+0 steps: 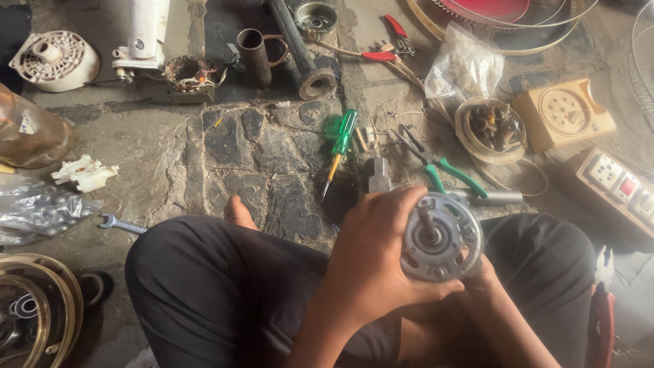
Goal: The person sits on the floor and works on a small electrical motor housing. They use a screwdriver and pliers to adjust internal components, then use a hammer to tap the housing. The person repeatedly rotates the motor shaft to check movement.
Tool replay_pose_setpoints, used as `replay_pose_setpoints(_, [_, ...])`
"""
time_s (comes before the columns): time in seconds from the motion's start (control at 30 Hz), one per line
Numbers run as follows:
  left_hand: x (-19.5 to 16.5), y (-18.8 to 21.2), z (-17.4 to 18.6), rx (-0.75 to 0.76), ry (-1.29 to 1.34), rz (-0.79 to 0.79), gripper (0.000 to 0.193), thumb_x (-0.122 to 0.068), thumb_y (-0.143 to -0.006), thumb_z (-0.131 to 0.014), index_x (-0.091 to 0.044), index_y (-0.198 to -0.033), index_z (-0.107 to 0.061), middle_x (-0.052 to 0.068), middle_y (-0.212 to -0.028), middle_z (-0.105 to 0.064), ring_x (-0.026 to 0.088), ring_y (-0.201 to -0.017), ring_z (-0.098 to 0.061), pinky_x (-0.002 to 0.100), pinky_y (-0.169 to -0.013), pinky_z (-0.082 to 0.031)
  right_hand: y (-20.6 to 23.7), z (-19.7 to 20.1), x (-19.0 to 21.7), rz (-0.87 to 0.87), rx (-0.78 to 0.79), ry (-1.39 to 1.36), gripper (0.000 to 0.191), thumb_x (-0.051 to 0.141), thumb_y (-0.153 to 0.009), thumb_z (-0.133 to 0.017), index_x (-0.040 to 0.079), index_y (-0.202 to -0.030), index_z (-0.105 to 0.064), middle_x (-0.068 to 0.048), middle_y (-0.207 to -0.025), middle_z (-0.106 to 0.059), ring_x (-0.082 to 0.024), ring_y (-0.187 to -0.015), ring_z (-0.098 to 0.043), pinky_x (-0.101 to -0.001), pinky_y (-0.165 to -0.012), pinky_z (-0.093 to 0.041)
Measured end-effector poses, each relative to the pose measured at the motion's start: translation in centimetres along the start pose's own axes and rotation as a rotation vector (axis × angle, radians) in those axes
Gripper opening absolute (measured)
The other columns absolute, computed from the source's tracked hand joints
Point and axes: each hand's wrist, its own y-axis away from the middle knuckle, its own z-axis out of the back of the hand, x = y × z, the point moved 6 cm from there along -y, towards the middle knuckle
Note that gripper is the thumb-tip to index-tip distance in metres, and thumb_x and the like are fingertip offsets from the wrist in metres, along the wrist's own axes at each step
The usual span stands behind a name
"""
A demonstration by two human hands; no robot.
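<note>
Both hands clamp the round metal fan motor (441, 238) over the lap, left hand (371, 255) wrapping its left side, right hand (480, 276) mostly hidden underneath.

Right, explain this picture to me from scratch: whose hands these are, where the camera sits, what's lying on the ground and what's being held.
There is no machine here, only a person sitting cross-legged on a stone floor. The single picture comes from a camera on that person's head, looking down at the lap. The left hand grips a round silver metal motor housing with a central shaft; the right hand is mostly hidden behind it and seems to support it. On the floor lie a green-handled screwdriver, green-handled pliers, red-handled pliers, a small steel spanner, a dark metal pipe, a clear plastic bag of small parts and a beige switch box.
</note>
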Motion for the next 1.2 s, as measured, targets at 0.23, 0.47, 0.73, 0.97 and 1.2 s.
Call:
replay_pose_setpoints(0.23, [0.2,-0.1,0.4,0.000,-0.040,-0.004,0.107,-0.042,-0.061,-0.097,-0.006,-0.146,-0.044,0.014,-0.132,-0.064,0.034,-0.123,-0.059,0.046,-0.108,-0.046,0.2,0.0,-0.8,-0.017,-0.031,-0.045,0.060,0.031,-0.092,-0.073,0.001,-0.140,-0.053,-0.017,-0.136,-0.062,-0.028,-0.124,-0.063,-0.0435,-0.101,-0.055])
replay_pose_setpoints(0.47, [1.2,0.2,-0.1,0.044,0.025,0.092,0.102,-0.046,-0.062,-0.095,-0.006,-0.144,-0.052,0.013,-0.128,-0.067,0.032,-0.121,-0.061,0.044,-0.107,-0.046,-0.1,0.0,-1.2,-0.030,-0.048,-0.065,0.060,0.031,-0.092,-0.073,0.000,-0.139,-0.053,-0.017,-0.135,-0.062,-0.028,-0.123,-0.064,-0.0441,-0.101,-0.054])
replay_pose_setpoints(0.73, [2.1,0.0,-0.7,0.055,0.067,0.182,0.082,-0.049,-0.058,-0.095,-0.005,-0.120,-0.061,0.011,-0.109,-0.070,0.030,-0.108,-0.065,0.044,-0.097,-0.051,0.5,1.0,-1.8,-0.043,-0.093,-0.096,0.059,0.030,-0.092,-0.073,0.000,-0.138,-0.054,-0.017,-0.134,-0.062,-0.028,-0.121,-0.064,-0.0447,-0.101,-0.054])
replay_pose_setpoints(0.97, [3.2,0.0,-1.0,0.067,0.083,0.240,0.074,-0.049,-0.059,-0.095,-0.007,-0.112,-0.064,0.010,-0.099,-0.071,0.030,-0.098,-0.067,0.043,-0.090,-0.053,1.4,1.6,-2.5,-0.070,-0.162,-0.170,0.059,0.030,-0.092,-0.073,-0.001,-0.138,-0.054,-0.018,-0.134,-0.063,-0.028,-0.120,-0.064,-0.0453,-0.100,-0.054])
replay_pose_setpoints(1.2, [4.4,0.1,-1.5,-0.013,0.133,0.194,0.077,-0.046,-0.062,-0.095,-0.005,-0.121,-0.066,0.012,-0.109,-0.073,0.030,-0.105,-0.070,0.041,-0.094,-0.055,1.6,0.6,-3.0,-0.112,-0.200,-0.290,0.065,0.034,-0.081,-0.074,0.000,-0.133,-0.055,-0.017,-0.128,-0.068,-0.029,-0.114,-0.069,-0.0449,-0.094,-0.057])
